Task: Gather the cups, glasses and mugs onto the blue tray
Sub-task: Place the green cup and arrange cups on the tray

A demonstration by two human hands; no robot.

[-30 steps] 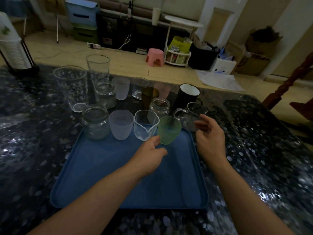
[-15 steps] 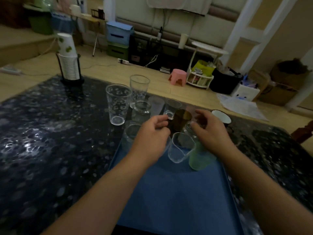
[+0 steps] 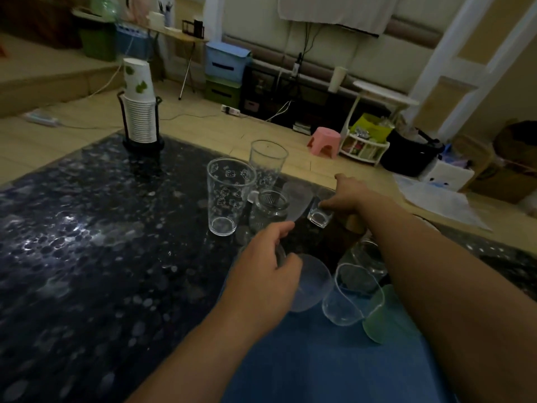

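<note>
Dim room, dark speckled table (image 3: 87, 242). Blue tray (image 3: 334, 367) at the near edge, partly under both forearms. Left hand (image 3: 261, 277) curled over a glass jar (image 3: 280, 254) at the tray's far-left corner, fingers wrapped on its rim; the jar is mostly hidden beneath the palm. Right hand (image 3: 345, 196) reaches well past the tray, thumb and fingers closed around a small clear glass (image 3: 319, 216) standing on the table; index finger points away. On the tray, in a row: frosted cup (image 3: 312, 283) touching the left hand, clear spouted beaker (image 3: 345, 298) just beside it, green cup (image 3: 377, 318) partly behind the right forearm. A second jar (image 3: 366, 263) stands behind the beaker; whether on the tray or off it cannot be told. Still on the table beyond: tall printed glass (image 3: 229, 199), plain tumbler (image 3: 267, 164) behind it, ribbed jar (image 3: 268, 210) beside the printed glass, a tilted-looking frosted cup (image 3: 297, 202) between the ribbed jar and the small glass. Stack of paper cups (image 3: 139, 106) in a black holder at the far-left corner of the table.
</note>
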